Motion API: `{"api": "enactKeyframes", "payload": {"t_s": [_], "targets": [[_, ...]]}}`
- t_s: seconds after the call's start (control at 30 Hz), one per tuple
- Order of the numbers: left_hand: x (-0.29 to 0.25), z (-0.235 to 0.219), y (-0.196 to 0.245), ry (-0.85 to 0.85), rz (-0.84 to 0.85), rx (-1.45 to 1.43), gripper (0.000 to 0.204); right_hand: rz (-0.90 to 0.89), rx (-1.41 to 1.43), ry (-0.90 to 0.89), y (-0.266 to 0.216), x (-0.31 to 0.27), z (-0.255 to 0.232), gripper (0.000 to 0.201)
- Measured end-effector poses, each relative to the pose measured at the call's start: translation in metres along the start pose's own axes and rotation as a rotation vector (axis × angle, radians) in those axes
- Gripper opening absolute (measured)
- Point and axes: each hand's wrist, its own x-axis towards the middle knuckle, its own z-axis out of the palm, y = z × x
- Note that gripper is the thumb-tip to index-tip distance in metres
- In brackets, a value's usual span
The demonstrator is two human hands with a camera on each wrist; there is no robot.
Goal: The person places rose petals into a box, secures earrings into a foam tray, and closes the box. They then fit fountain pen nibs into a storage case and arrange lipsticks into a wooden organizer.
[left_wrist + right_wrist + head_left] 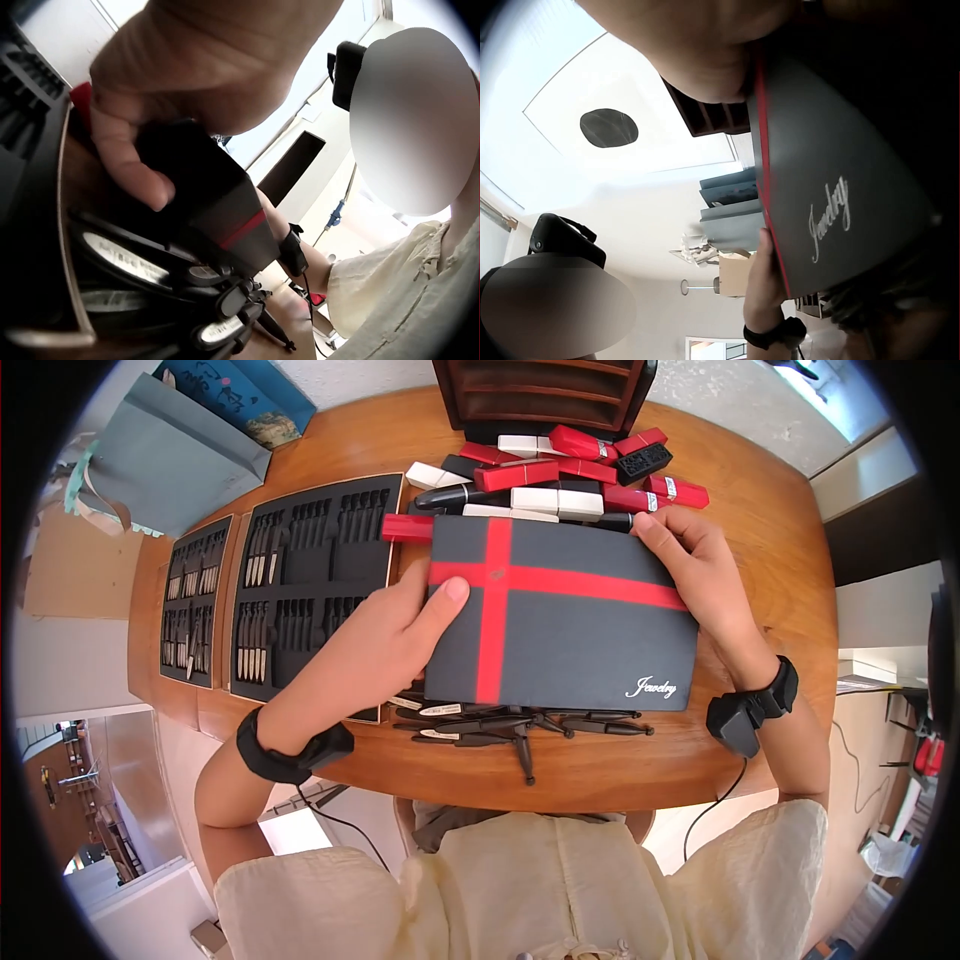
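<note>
A flat black box [590, 645] with a crossed red band and white "Jewelry" lettering is held between both hands above the table. My left hand [390, 630] grips its left edge, thumb on the top face and the other fingers underneath. At the upper right corner my right hand [705, 565] holds the box, thumb along the far edge. Below the box's near edge lie several slim black pieces [525, 750] with white labels, seen closer in the left wrist view [127, 259]. The right wrist view shows the lettered face [832, 150] tilted.
Red, white and black small boxes [555, 498] are heaped behind the black box, before a dark wooden rack [545, 405]. Left of it, two black slotted trays [305, 565] hold several slim pieces. A grey-blue paper bag [185, 450] stands at the back left of the table [775, 520].
</note>
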Motion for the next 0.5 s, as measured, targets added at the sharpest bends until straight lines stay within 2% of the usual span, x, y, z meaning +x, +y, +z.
{"api": "enactKeyframes", "payload": {"t_s": [0.1, 0.17, 0.27, 0.5], "targets": [[0.012, -0.004, 0.004, 0.05, 0.007, 0.038, 0.06, -0.012, -0.05, -0.005, -0.002, 0.001, 0.001, 0.034], [0.021, -0.002, 0.0, 0.106, 0.071, -0.057, 0.06, -0.01, -0.079, -0.017, -0.002, 0.002, 0.001, 0.035], [0.031, -0.001, -0.006, 0.107, 0.129, -0.12, 0.066, -0.07, -0.102, -0.014, -0.001, 0.003, 0.001, 0.035], [0.039, 0.003, -0.016, 0.157, 0.203, -0.122, 0.065, -0.123, -0.146, -0.009, -0.002, 0.002, 0.002, 0.035]]}}
